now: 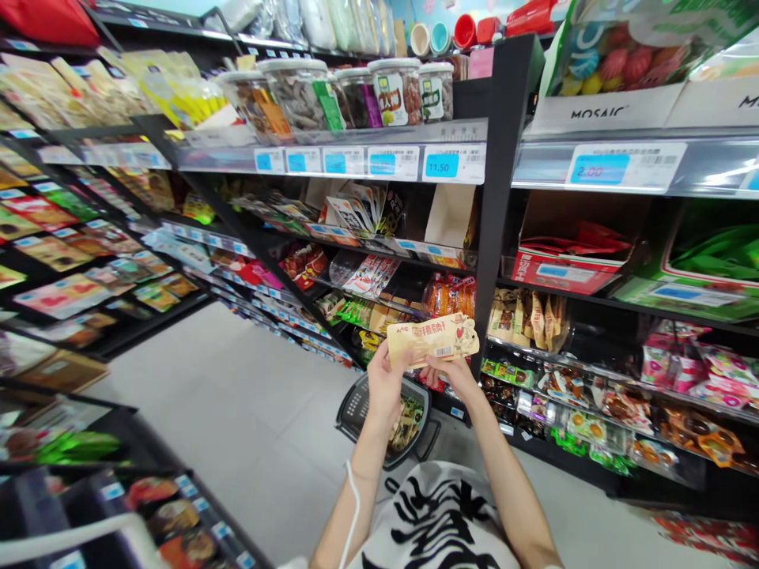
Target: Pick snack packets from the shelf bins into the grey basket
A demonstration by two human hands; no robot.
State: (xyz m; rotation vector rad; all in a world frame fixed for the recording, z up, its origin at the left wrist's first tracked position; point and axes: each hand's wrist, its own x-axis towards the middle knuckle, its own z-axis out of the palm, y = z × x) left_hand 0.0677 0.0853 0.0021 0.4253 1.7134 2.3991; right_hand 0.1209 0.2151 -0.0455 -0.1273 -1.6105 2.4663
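Observation:
I hold a flat beige snack packet (pixel 434 339) with red lettering and a barcode label up in front of the shelves. My left hand (pixel 384 385) is closed on its lower left edge. My right hand (pixel 455 374) is closed on its lower right edge. Below my hands a dark shopping basket (pixel 356 408) stands on the floor with several packets in it.
Black store shelves (pixel 504 158) full of snack bags, jars and boxes run along the right and back, with blue price tags (pixel 442 164). More racks (pixel 71 261) stand at the left. A grey tiled aisle floor (pixel 237 411) lies between them.

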